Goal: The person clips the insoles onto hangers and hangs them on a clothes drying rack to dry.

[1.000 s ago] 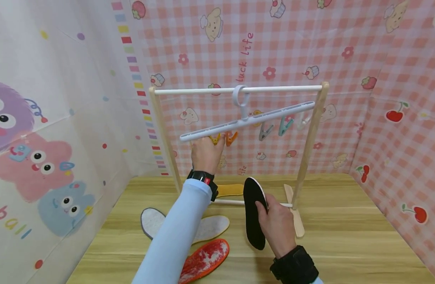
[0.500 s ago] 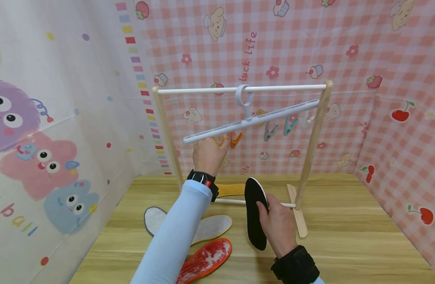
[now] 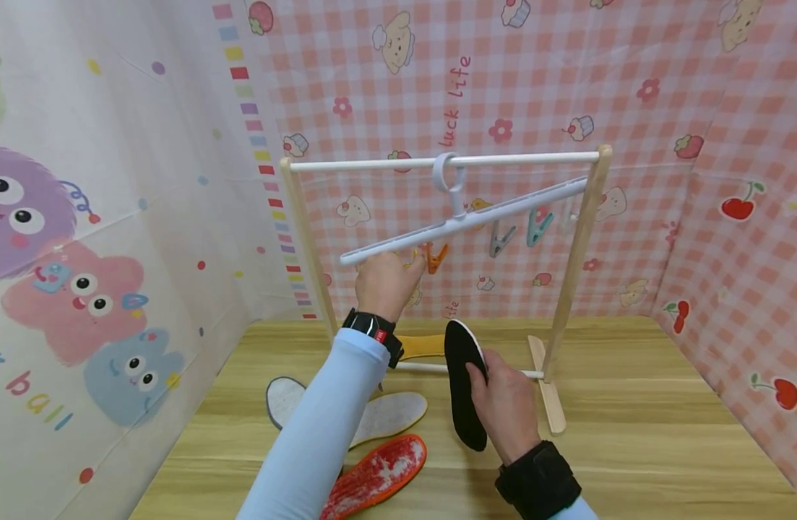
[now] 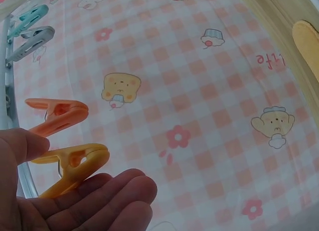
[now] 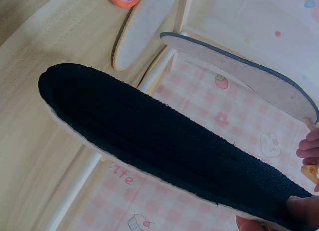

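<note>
Under the low end of a white hanger (image 3: 411,235), my left hand (image 3: 384,282) pinches a yellow clothespin (image 4: 94,155) by its handles, thumb above and fingers below. An orange clothespin (image 4: 70,114) hangs right beside it. My right hand (image 3: 505,404) grips a black insole (image 3: 464,397) with a white edge, thumb on the dark face, tilted upright above the table. In the right wrist view, a grey insole (image 5: 234,66) with a navy rim hangs near my left hand, its upper end at a clothespin. My left hand and arm mostly hide it in the head view.
The hanger hooks over the white bar (image 3: 535,158) of a wooden-legged rack. Grey (image 3: 502,238), teal (image 3: 539,227) and clear clothespins hang toward its right. On the table lie a red insole (image 3: 388,469), a light grey insole (image 3: 394,415), a navy-rimmed insole (image 3: 284,401) and a yellow-brown insole (image 3: 424,346).
The hanger's right end has risen slightly. My left hand stays at the yellow clothespin, which shows less in the head view. My right hand has lifted the black insole a little.
</note>
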Tool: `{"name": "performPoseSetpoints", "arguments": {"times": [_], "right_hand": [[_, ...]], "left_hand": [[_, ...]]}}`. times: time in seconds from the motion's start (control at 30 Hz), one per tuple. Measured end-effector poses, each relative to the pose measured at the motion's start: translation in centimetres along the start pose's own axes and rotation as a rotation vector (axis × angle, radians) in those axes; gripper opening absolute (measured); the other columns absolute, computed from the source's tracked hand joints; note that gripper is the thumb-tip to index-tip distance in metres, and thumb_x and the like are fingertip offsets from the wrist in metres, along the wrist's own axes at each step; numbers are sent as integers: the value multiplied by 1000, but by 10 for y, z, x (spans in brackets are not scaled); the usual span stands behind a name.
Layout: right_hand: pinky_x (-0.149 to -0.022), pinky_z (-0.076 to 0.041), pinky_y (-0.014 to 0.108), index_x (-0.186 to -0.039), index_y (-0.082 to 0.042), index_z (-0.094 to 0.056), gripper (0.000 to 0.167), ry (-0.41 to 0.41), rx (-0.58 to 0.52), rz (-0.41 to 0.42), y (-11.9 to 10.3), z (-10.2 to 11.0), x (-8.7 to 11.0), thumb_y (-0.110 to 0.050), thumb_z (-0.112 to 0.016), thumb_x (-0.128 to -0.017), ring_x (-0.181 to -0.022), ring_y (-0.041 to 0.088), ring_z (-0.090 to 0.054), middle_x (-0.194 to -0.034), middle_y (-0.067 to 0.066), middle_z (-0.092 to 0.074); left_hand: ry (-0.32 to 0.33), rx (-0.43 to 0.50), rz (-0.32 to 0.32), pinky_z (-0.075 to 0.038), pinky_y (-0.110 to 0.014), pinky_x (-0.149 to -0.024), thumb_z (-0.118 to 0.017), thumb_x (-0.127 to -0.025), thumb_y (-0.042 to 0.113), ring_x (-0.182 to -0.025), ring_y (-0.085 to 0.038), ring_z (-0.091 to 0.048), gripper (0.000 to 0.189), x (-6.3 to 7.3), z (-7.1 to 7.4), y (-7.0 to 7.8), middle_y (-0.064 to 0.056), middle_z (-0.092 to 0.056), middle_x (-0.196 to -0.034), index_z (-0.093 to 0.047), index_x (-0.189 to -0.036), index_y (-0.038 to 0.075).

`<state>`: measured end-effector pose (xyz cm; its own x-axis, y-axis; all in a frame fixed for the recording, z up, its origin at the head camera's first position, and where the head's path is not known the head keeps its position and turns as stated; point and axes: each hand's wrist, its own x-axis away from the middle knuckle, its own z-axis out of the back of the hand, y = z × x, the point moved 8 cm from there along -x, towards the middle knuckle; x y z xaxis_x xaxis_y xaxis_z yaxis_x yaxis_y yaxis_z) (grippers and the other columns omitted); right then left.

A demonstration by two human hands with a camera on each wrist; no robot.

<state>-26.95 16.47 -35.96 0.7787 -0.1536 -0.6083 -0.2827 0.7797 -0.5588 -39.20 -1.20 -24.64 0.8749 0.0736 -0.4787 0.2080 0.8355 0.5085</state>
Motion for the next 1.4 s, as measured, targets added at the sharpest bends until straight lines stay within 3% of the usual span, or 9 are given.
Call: {"name": "performPoseSetpoints", "arguments": {"times": [0.23, 0.43, 0.87, 1.4], "right_hand": [[-57, -51, 47, -100, -2, -68, 16, -3, 20, 19, -6, -4, -5, -14, -73, -90, -65, 32, -68, -79, 13, -71], [-59, -51, 47, -100, -1, -69, 16, -2, 23, 45, -11, -8, -10, -12, -73, -90, -66, 32, -68, -80, 13, -71], [-60, -52, 47, -102, -1, -68, 15, -10, 15, 79, -22, -15, -20, -11, -72, -90, -68, 31, -68, -81, 13, -71], [-59, -51, 49, -100, -1, -68, 15, -15, 44, 58, -28, -26, -29, -14, -71, -92, -66, 35, -68, -80, 15, -71]], "left_hand": [[-8, -8, -2, -25, -28, -36, -54, -95, 51, -37, -14, -36, 62, 2, 3, 2, 5, -29, -43, -39, -47, 15], [-24, 3, 0, -23, -27, -36, -55, -96, 48, -36, -13, -32, 61, 3, 3, 3, 5, -28, -42, -39, -46, 15], [-51, -45, -3, -25, -28, -37, -45, -97, 56, -38, -15, -37, 66, 5, 5, 5, 5, -30, -43, -42, -46, 16], [-72, -49, 5, -27, -30, -38, -47, -98, 51, -40, -16, -38, 64, 6, 4, 6, 4, -32, -43, -44, -46, 15]]}}
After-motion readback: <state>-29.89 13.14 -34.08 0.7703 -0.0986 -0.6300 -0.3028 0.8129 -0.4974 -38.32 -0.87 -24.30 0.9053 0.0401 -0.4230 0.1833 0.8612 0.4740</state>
